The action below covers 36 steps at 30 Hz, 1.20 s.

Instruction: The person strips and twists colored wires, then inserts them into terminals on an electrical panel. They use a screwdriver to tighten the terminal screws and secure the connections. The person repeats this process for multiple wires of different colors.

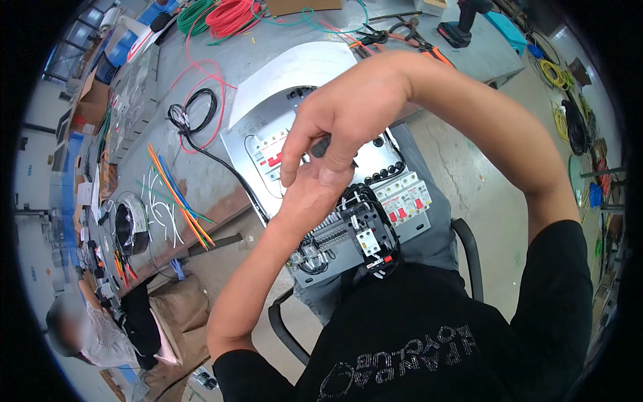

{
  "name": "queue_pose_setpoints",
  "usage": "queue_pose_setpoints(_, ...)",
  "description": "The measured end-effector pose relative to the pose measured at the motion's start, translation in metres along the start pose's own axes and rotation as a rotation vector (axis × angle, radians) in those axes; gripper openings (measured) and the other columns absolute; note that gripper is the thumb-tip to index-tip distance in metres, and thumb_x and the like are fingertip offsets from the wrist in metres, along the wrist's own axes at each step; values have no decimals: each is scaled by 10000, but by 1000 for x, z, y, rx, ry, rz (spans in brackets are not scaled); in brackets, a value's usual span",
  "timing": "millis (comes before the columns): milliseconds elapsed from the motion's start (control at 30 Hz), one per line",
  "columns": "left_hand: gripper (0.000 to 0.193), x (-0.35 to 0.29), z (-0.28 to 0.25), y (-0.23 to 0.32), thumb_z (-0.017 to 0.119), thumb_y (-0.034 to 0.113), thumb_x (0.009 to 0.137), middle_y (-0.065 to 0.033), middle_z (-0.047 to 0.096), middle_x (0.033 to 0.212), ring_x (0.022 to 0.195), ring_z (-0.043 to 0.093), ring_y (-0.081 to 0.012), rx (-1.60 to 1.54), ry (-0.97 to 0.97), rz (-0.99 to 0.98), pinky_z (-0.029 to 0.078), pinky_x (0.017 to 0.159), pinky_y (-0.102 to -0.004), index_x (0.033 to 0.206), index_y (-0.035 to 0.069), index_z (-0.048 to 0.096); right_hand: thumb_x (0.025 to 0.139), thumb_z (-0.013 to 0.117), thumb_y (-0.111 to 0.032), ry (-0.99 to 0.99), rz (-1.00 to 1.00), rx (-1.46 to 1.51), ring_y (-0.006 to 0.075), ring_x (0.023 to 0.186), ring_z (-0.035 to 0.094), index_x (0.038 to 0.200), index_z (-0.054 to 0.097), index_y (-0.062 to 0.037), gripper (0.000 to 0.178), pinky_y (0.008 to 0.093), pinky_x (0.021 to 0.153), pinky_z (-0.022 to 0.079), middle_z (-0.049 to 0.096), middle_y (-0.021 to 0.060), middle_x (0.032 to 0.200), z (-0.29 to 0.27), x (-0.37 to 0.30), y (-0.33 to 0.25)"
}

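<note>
A metal mounting plate [234, 144] with electrical parts leans across my lap and the table edge. My right hand [355, 110] reaches over it, fingers curled round a tool with a dark, rounded handle [321, 146]; the tool's working end is hidden. My left hand [311, 194] is closed just beneath, touching the right hand, and what its fingers hold is hidden. White circuit breakers with red switches [402, 201] sit at the plate's right, and another breaker group [271, 154] at its upper left. Nearest me is a black contactor [368, 224] among bundled black wires.
A white paper sheet [288, 74] lies behind the plate. Coils of red wire [231, 17] and green wire [194, 17], pliers [408, 30] and a cordless drill [459, 27] rest on the table. Coloured tubing [177, 194] lies left. Another person [100, 328] sits at lower left.
</note>
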<state>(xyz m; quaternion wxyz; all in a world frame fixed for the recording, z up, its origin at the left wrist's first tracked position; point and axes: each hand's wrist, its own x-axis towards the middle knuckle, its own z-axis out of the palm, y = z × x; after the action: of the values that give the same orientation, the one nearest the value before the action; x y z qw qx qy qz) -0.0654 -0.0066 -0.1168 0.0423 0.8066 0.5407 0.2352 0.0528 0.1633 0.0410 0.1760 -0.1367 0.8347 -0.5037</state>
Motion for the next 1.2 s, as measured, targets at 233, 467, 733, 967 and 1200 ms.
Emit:
queue_pose_setpoints(233,272,-8,15,-10,681,41,822,-146,671,1013,837,684,-356,23,-13,29,569,678,-462,1090,72,712,992,739,-190,269,155,112,98,848,579,1370,704,-22,415,296,758,481,706,21,994,19,-6,-9)
queue_pose_setpoints(467,280,-12,14,-7,740,75,859,-102,625,778,726,678,-330,29,11,-19,538,613,-476,1138,86,712,969,776,-305,473,209,186,173,1069,668,1270,762,-29,408,310,966,507,762,89,1138,36,-9,-8)
queue_pose_setpoints(733,113,0,21,6,772,181,914,-124,691,770,693,685,-337,47,49,-225,532,625,-462,895,77,733,965,739,-284,302,181,215,195,1109,668,1306,750,-35,422,324,1028,483,751,96,1191,24,-11,6)
queue_pose_setpoints(967,164,9,19,8,781,212,909,-178,732,804,748,700,-369,45,79,-232,538,713,-471,915,48,783,971,688,-245,143,38,260,117,882,663,1303,745,-36,396,281,827,497,721,43,899,23,-9,7)
queue_pose_setpoints(1200,202,8,23,9,768,239,936,-171,714,779,730,695,-385,-29,33,-317,538,671,-484,882,45,765,900,757,-194,360,-10,288,131,909,675,1131,810,-21,293,282,846,517,777,54,992,30,-1,25)
